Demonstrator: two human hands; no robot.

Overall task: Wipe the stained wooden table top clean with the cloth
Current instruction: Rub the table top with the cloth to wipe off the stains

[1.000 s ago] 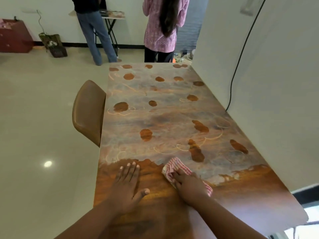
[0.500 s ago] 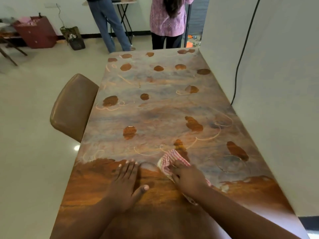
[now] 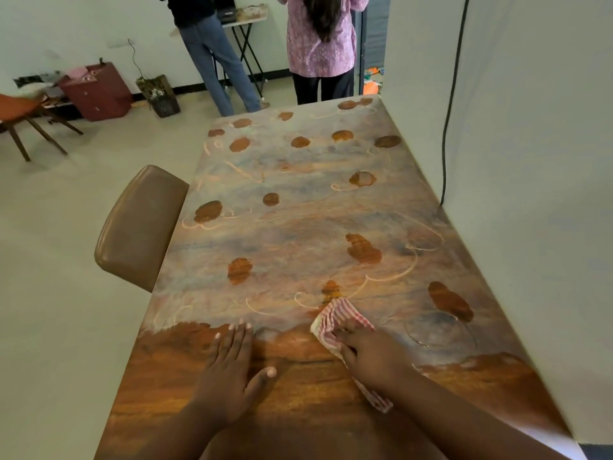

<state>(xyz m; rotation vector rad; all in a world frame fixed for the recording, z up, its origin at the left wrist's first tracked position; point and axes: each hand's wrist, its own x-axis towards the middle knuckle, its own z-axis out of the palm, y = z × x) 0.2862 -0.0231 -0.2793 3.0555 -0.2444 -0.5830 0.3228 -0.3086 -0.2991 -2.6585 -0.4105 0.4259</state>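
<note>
Forward by a short reach since a second ago, the right hand (image 3: 371, 355) has pushed the cloth (image 3: 338, 318) off the cleaned wood and up into the hazy film, so its leading corner now touches the near end of a brown blot (image 3: 331, 288). That hand presses down on the cloth with its fingers curled into the fabric, pinning and holding it; a tail of cloth trails out from under the wrist. The left hand (image 3: 229, 366) lies flat and released on the counter (image 3: 298, 393), fingers straight, thumb spread, bracing just beside the edge of the film, much as it did before.

Judging from here, the main risk is smearing: the blot looks wet and glossy, and a single pass may drag it across the strip already wiped. The bunched cloth could also ride over the film and leave arcs, like the pale curved streaks (image 3: 391, 277) further out. The bracing palm sits right at the dirty border and may pick up residue.

The cloth is thin, soft, woven in red and white stripes, crumpled at its front. The near counter shows warm, grained, polished wood; beyond it lies a dull grey-blue haze dotted with rounded brown patches. A padded brown chair back (image 3: 139, 227), smooth and rounded, touches the counter's left edge. A white wall (image 3: 530, 194) runs along the right.
</note>
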